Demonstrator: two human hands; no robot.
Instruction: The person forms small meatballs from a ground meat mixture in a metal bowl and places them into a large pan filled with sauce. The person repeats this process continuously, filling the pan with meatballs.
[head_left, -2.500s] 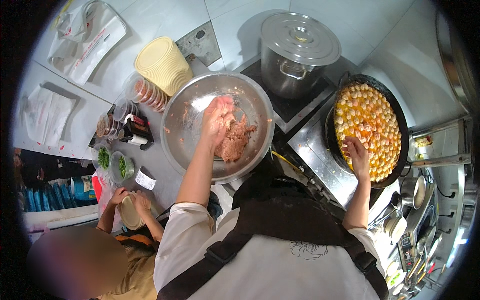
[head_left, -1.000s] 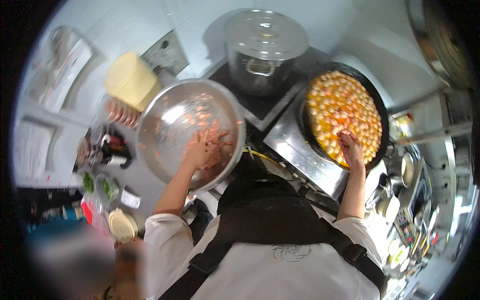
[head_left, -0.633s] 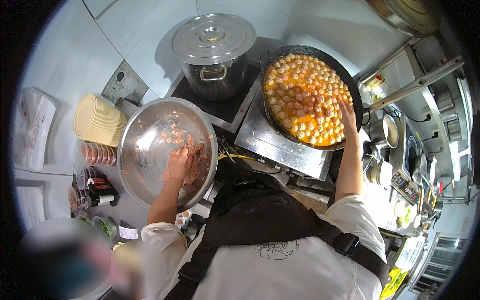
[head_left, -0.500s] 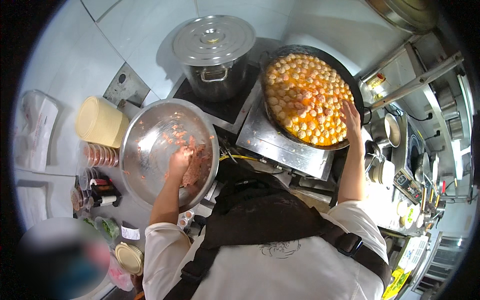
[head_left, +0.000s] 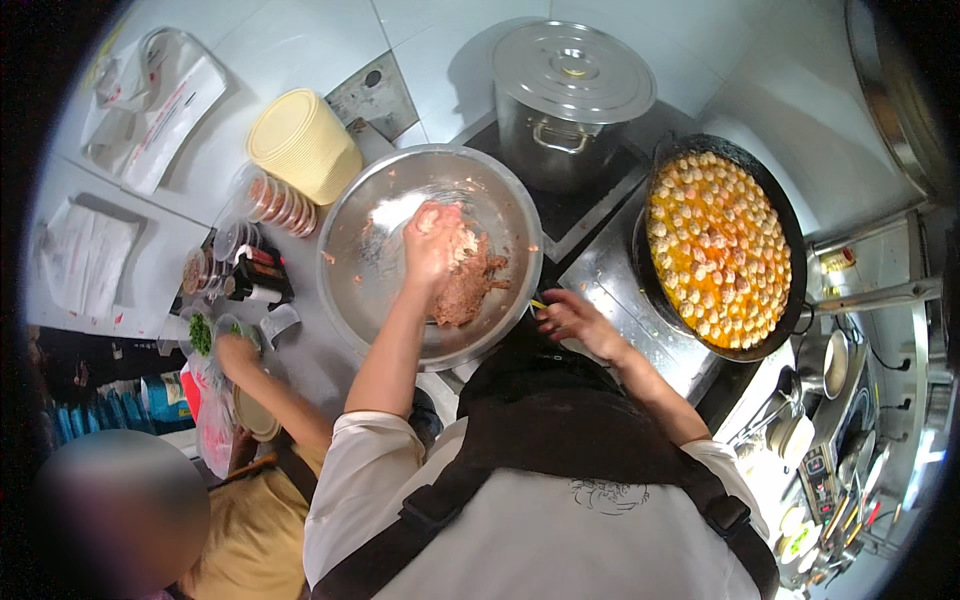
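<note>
- Clock directions here run from the centre of the big steel bowl (head_left: 352,285), with twelve at the top of your view.
- Your left hand (head_left: 432,245) is inside the bowl, near its centre, fingers curled closed around some of the minced meat (head_left: 466,298), with pale meat showing at the thumb side.
- The main lump of that meat lies at four o'clock within the bowl, against your left hand; small scraps cling to the wall.
- Your right hand (head_left: 582,326) is outside the bowl at four o'clock, fingers loosely parted and bent; you seem to hold nothing in it. It is just beside the rim, slightly blurred, and whether it touches cannot be told.
- At three o'clock, well apart from the bowl, a black wok (head_left: 798,270) holds many small balls (head_left: 720,250) in orange-yellow liquid.
- Between one and two o'clock stands a lidded steel pot (head_left: 550,130).
- Between ten and eleven, you have a stack of cream containers (head_left: 305,150) near the rim, with a row of clear cups (head_left: 280,203) at ten.
- At eight o'clock a co-worker's hand (head_left: 240,355) reaches over tubs of chopped greens (head_left: 200,335).
</note>
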